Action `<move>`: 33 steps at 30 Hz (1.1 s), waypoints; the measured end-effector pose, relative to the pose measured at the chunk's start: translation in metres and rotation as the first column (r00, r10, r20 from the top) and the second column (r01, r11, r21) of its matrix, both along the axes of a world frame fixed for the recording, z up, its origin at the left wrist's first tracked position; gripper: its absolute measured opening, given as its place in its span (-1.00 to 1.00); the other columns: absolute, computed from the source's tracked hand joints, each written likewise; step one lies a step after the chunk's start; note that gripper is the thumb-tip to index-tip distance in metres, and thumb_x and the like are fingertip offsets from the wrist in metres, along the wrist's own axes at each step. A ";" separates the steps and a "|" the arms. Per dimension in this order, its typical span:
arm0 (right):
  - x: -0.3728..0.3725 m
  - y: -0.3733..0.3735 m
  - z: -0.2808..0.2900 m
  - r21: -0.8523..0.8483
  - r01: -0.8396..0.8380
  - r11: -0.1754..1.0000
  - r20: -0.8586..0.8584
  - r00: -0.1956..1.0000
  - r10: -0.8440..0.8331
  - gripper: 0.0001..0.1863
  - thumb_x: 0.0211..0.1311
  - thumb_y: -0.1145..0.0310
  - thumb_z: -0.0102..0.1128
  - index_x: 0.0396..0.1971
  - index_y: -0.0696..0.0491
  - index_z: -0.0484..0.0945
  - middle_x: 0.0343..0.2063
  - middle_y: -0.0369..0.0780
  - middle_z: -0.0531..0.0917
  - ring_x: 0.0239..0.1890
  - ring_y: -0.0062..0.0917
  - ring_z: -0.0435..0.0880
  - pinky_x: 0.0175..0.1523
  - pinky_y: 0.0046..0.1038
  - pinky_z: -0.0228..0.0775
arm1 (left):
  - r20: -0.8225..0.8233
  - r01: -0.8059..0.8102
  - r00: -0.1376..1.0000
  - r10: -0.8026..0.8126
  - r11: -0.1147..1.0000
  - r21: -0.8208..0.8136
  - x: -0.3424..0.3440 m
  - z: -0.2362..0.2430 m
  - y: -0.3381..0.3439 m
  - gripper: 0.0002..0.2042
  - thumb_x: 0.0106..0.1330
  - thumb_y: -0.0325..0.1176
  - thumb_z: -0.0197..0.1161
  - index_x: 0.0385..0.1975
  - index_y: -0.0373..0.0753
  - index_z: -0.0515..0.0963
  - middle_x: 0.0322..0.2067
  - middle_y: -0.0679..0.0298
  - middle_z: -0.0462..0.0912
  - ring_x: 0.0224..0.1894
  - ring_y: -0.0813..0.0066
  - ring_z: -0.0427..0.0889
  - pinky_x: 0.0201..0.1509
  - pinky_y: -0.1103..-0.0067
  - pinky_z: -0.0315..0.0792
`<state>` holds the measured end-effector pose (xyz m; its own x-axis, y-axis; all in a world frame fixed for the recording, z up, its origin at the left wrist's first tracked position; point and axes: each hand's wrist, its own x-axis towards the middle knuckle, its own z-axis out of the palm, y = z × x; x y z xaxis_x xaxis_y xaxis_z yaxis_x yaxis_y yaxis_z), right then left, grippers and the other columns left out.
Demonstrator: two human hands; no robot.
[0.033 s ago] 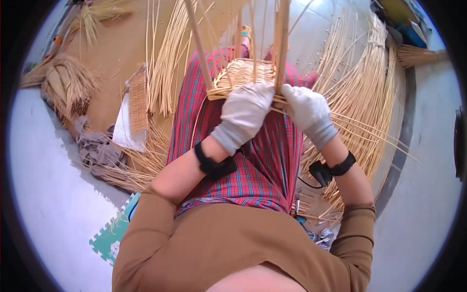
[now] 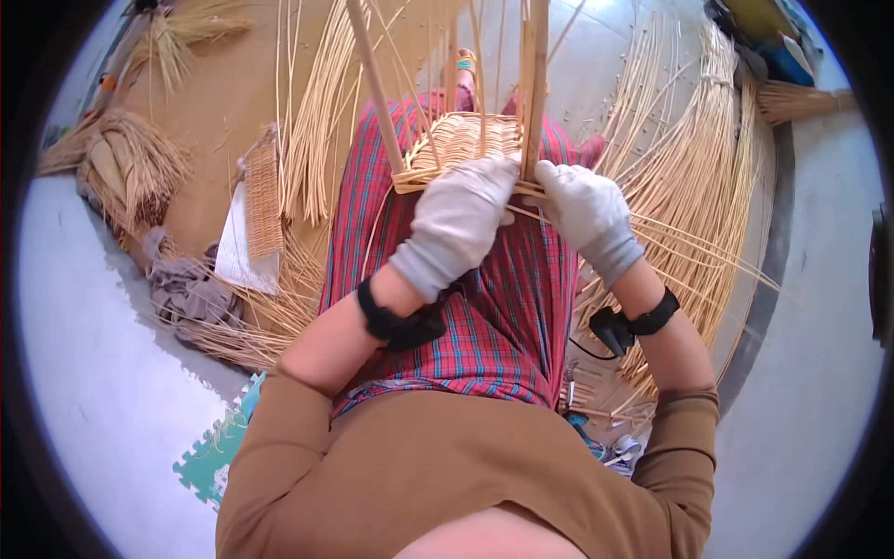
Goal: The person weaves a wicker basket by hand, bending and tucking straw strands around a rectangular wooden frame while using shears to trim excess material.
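A half-woven cane basket (image 2: 477,136) rests on my lap, with a flat woven base and thin upright canes. Thick corner posts rise from it, a left post (image 2: 374,88) and a right post (image 2: 537,84). My left hand (image 2: 461,210), in a pale glove, is closed on the near edge beside the right post. On the other side of that post, my gloved right hand (image 2: 589,210) pinches the weaving canes at the corner. Loose cane ends (image 2: 698,244) trail out to its right. The fingertips and exact grip are partly hidden.
Long cane bundles (image 2: 717,168) lie on the floor at right, more canes (image 2: 321,121) at far left. A woven panel (image 2: 264,196), a grey cloth (image 2: 191,284) and a fibre bundle (image 2: 135,168) are at left. A green foam mat (image 2: 209,461) lies near left.
My left hand has shifted slightly left and toward me along the near edge. The basket and posts have moved a little to the left; my right hand stays at the corner.
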<state>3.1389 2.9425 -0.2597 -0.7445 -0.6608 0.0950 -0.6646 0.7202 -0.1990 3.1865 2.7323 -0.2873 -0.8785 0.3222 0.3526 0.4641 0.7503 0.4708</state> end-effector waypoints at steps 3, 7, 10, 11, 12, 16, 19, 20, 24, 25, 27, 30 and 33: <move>0.008 0.011 0.006 -0.017 0.009 1.000 0.004 1.000 -0.009 -0.78 0.33 0.23 0.25 -0.19 0.03 0.50 -0.44 -0.15 0.66 -0.28 -0.24 0.72 -0.23 -0.21 0.58 | 0.135 0.003 0.990 -0.052 0.940 0.341 -0.012 0.029 -0.003 -0.39 0.37 -0.35 0.41 0.38 -0.35 0.36 -0.02 0.06 0.69 -0.20 0.44 0.68 0.03 0.48 0.60; 0.018 0.011 -0.002 -0.019 -0.034 0.999 -0.095 0.995 0.032 -0.70 0.37 0.15 0.24 -0.17 0.09 0.49 -0.44 -0.17 0.66 -0.33 -0.27 0.70 -0.26 -0.26 0.56 | 0.443 -0.205 0.896 0.006 0.892 0.403 -0.031 0.035 0.026 -0.65 0.52 -0.16 0.28 0.04 -0.36 0.60 -0.33 0.12 0.73 -0.44 0.49 0.66 -0.28 0.46 0.55; 0.022 0.011 -0.006 -0.054 -0.020 0.998 -0.116 0.993 0.014 -0.70 0.35 0.19 0.23 -0.09 0.08 0.58 -0.48 -0.17 0.68 -0.35 -0.28 0.72 -0.28 -0.25 0.57 | 0.463 -0.237 0.886 0.034 0.891 0.387 -0.035 0.022 0.034 -0.63 0.54 -0.09 0.26 -0.17 -0.37 0.66 -0.47 0.15 0.69 -0.48 0.52 0.65 -0.35 0.45 0.50; 0.018 0.012 -0.003 -0.049 -0.027 0.998 -0.057 0.998 0.024 -0.73 0.34 0.18 0.24 -0.12 0.04 0.61 -0.49 -0.17 0.68 -0.36 -0.27 0.73 -0.28 -0.25 0.57 | 0.466 -0.256 0.884 0.035 0.872 0.418 -0.035 0.018 0.035 -0.61 0.53 -0.07 0.26 -0.23 -0.37 0.66 -0.51 0.16 0.68 -0.48 0.54 0.65 -0.37 0.45 0.49; 0.013 0.015 0.004 -0.043 -0.029 0.999 0.006 1.000 0.030 -0.75 0.32 0.17 0.25 -0.15 0.01 0.65 -0.51 -0.17 0.69 -0.36 -0.27 0.74 -0.27 -0.24 0.58 | 0.490 -0.280 0.870 0.065 0.881 0.381 -0.035 0.021 0.035 -0.61 0.49 -0.05 0.27 -0.30 -0.33 0.68 -0.51 -0.03 0.67 -0.47 0.07 0.69 -0.33 0.32 0.51; -0.020 0.029 0.011 -0.136 0.036 0.990 0.374 0.927 0.017 -0.75 0.28 0.08 0.30 -0.23 -0.09 0.76 -0.46 -0.20 0.74 -0.30 -0.19 0.76 -0.17 -0.19 0.60 | 0.621 -0.221 0.780 -0.072 0.898 0.381 -0.042 0.038 0.026 -0.69 0.50 -0.15 0.30 -0.19 -0.35 0.64 -0.44 -0.02 0.70 -0.43 0.18 0.71 -0.31 0.39 0.53; -0.030 0.046 0.004 -0.197 -0.003 0.980 0.465 0.880 0.097 -0.66 0.29 0.06 0.33 -0.07 -0.08 0.78 -0.31 -0.15 0.75 -0.16 -0.21 0.75 -0.05 -0.23 0.60 | 0.634 -0.105 0.683 -0.362 0.811 0.576 -0.044 0.032 0.013 -0.70 0.50 -0.24 0.32 0.04 -0.32 0.56 -0.52 0.36 0.65 -0.66 0.75 0.45 -0.66 0.63 0.35; -0.032 0.055 0.001 -0.227 -0.033 0.973 0.468 0.873 0.139 -0.63 0.29 0.05 0.34 -0.02 -0.08 0.78 -0.25 -0.13 0.75 -0.11 -0.22 0.75 0.00 -0.24 0.60 | 0.586 -0.049 0.727 -0.358 0.825 0.563 -0.046 0.030 0.014 -0.72 0.47 -0.31 0.33 0.04 -0.32 0.55 -0.46 0.34 0.65 -0.56 0.71 0.50 -0.54 0.61 0.42; -0.035 0.066 0.006 -0.149 0.100 0.984 0.525 0.851 -0.007 -0.46 0.22 0.03 0.44 0.16 -0.05 0.69 0.07 -0.07 0.65 0.07 -0.18 0.69 0.21 -0.27 0.54 | 0.577 -0.025 0.745 -0.336 0.850 0.526 -0.042 0.027 0.018 -0.70 0.35 -0.62 0.35 0.03 -0.32 0.49 -0.15 0.24 0.64 -0.06 0.50 0.66 0.09 0.49 0.62; -0.038 0.064 0.006 -0.142 0.136 0.981 0.486 0.872 -0.050 -0.38 0.19 0.02 0.47 0.23 -0.04 0.63 0.10 -0.05 0.62 0.10 -0.17 0.68 0.23 -0.26 0.53 | 0.586 -0.050 0.749 -0.308 0.857 0.514 -0.041 0.024 0.020 -0.70 0.35 -0.63 0.35 0.03 -0.33 0.49 -0.16 0.24 0.64 -0.07 0.51 0.66 0.08 0.50 0.62; -0.043 0.060 0.005 -0.135 0.201 0.970 0.402 0.906 -0.132 -0.20 0.13 0.00 0.51 0.36 -0.02 0.50 0.17 -0.01 0.56 0.14 -0.15 0.65 0.27 -0.25 0.51 | 0.603 -0.102 0.759 -0.246 0.869 0.484 -0.039 0.020 0.024 -0.71 0.35 -0.64 0.34 0.02 -0.33 0.48 -0.19 0.25 0.64 -0.09 0.51 0.67 0.06 0.53 0.63; -0.066 0.054 -0.010 -0.137 0.200 0.970 0.324 0.935 -0.147 0.23 -0.10 -0.09 0.63 0.56 -0.01 0.13 0.43 0.09 0.31 0.39 -0.06 0.45 0.42 -0.23 0.39 | 0.632 -0.123 0.740 -0.230 0.878 0.463 -0.040 0.030 0.026 -0.71 0.34 -0.68 0.32 0.00 -0.34 0.48 -0.20 0.25 0.64 -0.08 0.52 0.66 0.10 0.54 0.62; -0.094 0.038 -0.039 -0.242 0.125 0.962 0.226 0.972 -0.069 0.46 -0.34 -0.10 0.74 0.60 -0.07 -0.01 0.53 0.15 0.11 0.55 0.03 0.17 0.56 -0.19 0.20 | 0.650 -0.155 0.720 -0.242 0.857 0.491 -0.038 0.024 0.028 -0.71 0.32 -0.70 0.32 -0.01 -0.34 0.49 -0.21 0.24 0.64 -0.08 0.51 0.66 0.09 0.52 0.61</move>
<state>3.0451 2.9802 -0.2988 -0.8249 -0.5594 0.0812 -0.5160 0.6866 -0.5122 3.1483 2.7607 -0.2634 -0.9212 0.3288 -0.2082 -0.0999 0.3173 0.9431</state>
